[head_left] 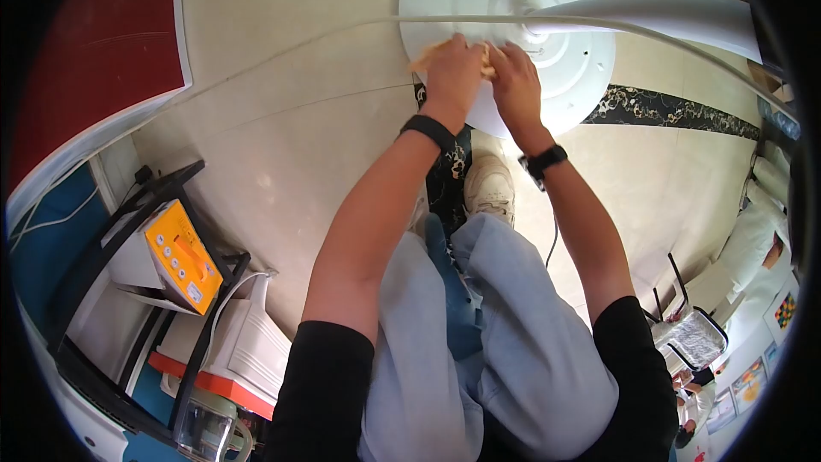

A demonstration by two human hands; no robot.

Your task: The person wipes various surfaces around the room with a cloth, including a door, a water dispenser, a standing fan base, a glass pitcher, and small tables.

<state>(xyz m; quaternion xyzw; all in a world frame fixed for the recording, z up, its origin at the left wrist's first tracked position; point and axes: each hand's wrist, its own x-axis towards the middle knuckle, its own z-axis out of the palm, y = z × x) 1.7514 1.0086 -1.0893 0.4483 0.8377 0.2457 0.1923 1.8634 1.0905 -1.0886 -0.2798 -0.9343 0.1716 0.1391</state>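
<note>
My left hand (454, 75) is closed round a crumpled orange-tan cloth (489, 62), part of which sticks out to its left and is a little blurred. Close beside it, my right hand (516, 84) has its fingers pinched on the other side of the same cloth. Both hands are over the near part of a white round pedestal base (569, 85). From that base a thick white pole (641, 15) runs to the right. Whether the cloth touches the base I cannot tell. A pale cable (359, 26) crosses just beyond my hands.
A dark red panel (107, 60) with a white edge is at the upper left. Below it, a black rack (111, 231) holds a yellow-and-white box (182, 257). My beige shoe (489, 186) stands near the base. A black-framed chair (694, 338) and another person (697, 406) are at the lower right.
</note>
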